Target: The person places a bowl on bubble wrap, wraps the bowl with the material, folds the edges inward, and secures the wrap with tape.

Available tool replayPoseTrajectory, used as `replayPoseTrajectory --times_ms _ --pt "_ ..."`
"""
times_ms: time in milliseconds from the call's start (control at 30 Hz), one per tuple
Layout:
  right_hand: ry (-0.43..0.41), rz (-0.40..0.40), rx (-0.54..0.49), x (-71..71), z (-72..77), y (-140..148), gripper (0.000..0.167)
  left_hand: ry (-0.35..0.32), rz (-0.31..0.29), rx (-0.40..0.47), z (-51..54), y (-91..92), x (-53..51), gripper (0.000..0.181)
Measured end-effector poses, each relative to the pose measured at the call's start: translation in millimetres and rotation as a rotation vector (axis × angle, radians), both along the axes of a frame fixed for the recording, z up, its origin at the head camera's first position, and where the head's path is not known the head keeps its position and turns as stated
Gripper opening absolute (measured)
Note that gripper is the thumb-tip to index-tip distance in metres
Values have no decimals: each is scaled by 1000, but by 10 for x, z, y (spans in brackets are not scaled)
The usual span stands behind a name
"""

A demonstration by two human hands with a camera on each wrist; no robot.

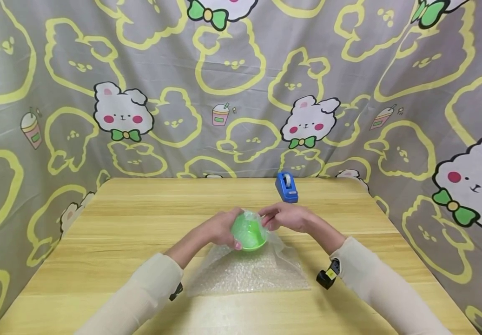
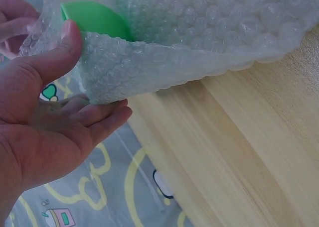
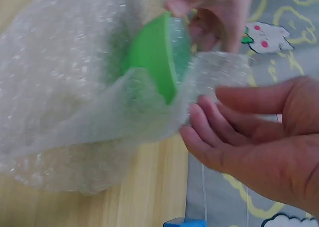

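Note:
A green bowl (image 1: 255,236) stands tilted on a sheet of bubble wrap (image 1: 249,274), part of which is folded up and into its opening. My left hand (image 1: 224,228) holds the bowl's left side through the wrap. In the left wrist view, the left thumb (image 2: 72,40) lies at the rim, with the fingers under the wrap. On the right, my right hand (image 1: 287,217) pinches the raised wrap edge beside the rim. The right wrist view shows its fingers (image 3: 207,130) bent against the wrap. Most of the bowl's outside is covered there.
Toward the back of the wooden table (image 1: 148,200) stands a blue tape dispenser (image 1: 287,187). Behind the table hangs a grey patterned curtain (image 1: 241,93). A black wrist camera (image 1: 326,278) sits under the right sleeve.

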State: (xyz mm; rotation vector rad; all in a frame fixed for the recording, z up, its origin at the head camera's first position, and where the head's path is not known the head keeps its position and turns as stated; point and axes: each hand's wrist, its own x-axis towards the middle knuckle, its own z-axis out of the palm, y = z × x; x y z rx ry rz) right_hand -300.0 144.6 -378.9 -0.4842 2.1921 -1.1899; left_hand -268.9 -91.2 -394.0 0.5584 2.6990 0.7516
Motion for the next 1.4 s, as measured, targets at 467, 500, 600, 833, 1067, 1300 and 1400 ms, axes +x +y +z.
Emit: replayPoseTrajectory --times_ms 467,500,600,833,1067,1300,1400 --pt "416 -243 127 26 -267 -201 5 0 -14 6 14 -3 -4 98" --pt "424 -246 120 23 -287 -206 4 -1 -17 6 16 -1 -3 98" --pt "459 -265 92 23 -330 -223 4 -3 -30 8 23 6 -3 96" --pt "550 -299 82 18 -380 -253 4 -3 -39 -15 18 13 -23 93" --pt "639 -313 92 3 -408 -272 5 21 -39 -21 15 11 -36 93" --pt "708 -324 118 6 -417 -298 9 32 -41 -13 7 7 -39 93" --pt "707 -343 122 -10 -429 -308 14 29 -36 -13 8 9 -31 94"
